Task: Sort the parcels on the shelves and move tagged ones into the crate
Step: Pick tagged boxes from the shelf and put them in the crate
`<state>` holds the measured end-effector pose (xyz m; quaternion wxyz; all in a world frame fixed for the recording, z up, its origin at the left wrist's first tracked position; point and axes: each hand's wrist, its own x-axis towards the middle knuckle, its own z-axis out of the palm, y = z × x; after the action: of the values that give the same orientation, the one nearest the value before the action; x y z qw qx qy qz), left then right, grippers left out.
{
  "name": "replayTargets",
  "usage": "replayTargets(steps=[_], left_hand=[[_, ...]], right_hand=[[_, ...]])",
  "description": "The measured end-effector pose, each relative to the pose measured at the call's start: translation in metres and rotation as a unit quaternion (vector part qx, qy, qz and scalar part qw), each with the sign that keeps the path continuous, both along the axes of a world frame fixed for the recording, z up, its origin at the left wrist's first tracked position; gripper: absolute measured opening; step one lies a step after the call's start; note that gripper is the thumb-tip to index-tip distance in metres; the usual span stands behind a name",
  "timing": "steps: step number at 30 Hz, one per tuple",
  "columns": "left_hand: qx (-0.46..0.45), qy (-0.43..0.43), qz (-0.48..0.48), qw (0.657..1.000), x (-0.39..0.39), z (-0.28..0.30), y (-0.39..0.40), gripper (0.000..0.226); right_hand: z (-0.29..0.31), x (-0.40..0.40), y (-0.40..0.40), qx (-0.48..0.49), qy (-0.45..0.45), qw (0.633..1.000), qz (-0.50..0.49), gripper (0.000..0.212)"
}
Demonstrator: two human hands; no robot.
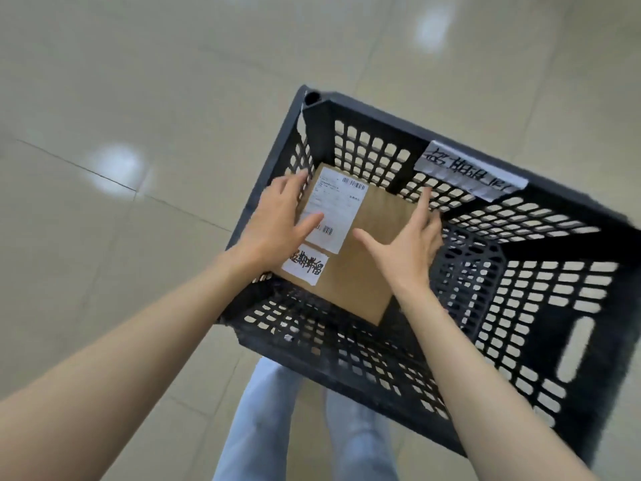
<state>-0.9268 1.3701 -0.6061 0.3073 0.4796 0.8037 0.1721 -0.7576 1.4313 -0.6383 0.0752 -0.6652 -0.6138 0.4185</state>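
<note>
A brown cardboard parcel (364,244) lies inside the black slatted crate (520,341), against its left wall. The parcel carries a white shipping label (341,199) and a smaller white handwritten tag (305,267). My left hand (277,220) rests on the parcel's left edge, thumb on the label, fingers spread. My right hand (409,237) is on the parcel's right side, fingers spread, thumb on the top face. Neither hand is closed around the parcel.
The crate stands on a glossy beige tiled floor (121,151). A white handwritten label (468,171) is stuck on the crate's far wall. The right half of the crate's bottom holds nothing. My legs in light jeans (263,428) show below the crate.
</note>
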Motion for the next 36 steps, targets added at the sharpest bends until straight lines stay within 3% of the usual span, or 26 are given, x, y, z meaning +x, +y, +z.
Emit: replayTargets(steps=[8,14,21,29,36], left_hand=[[0.127,0.034,0.14,0.981,-0.025,0.163,-0.056,0.065],[0.174,0.056,0.283,0.942,-0.066,0.259,-0.157,0.068],[0.215,0.114,0.465,0.851,-0.118,0.342,-0.341,0.065],[0.202,0.197,0.605,0.744,-0.116,0.391,-0.614,0.068],[0.165,0.28,0.72,0.612,-0.059,0.436,-0.852,0.066]], right_hand=[[0.177,-0.062,-0.004,0.067,0.091,0.983,0.145,0.115],[0.282,-0.142,-0.07,0.093,0.141,0.938,0.303,0.114],[0.369,-0.249,-0.222,0.13,0.199,0.845,0.478,0.112],[0.42,-0.321,-0.495,0.094,0.28,0.713,0.636,0.109],[0.455,-0.337,-0.742,0.059,0.338,0.571,0.746,0.109]])
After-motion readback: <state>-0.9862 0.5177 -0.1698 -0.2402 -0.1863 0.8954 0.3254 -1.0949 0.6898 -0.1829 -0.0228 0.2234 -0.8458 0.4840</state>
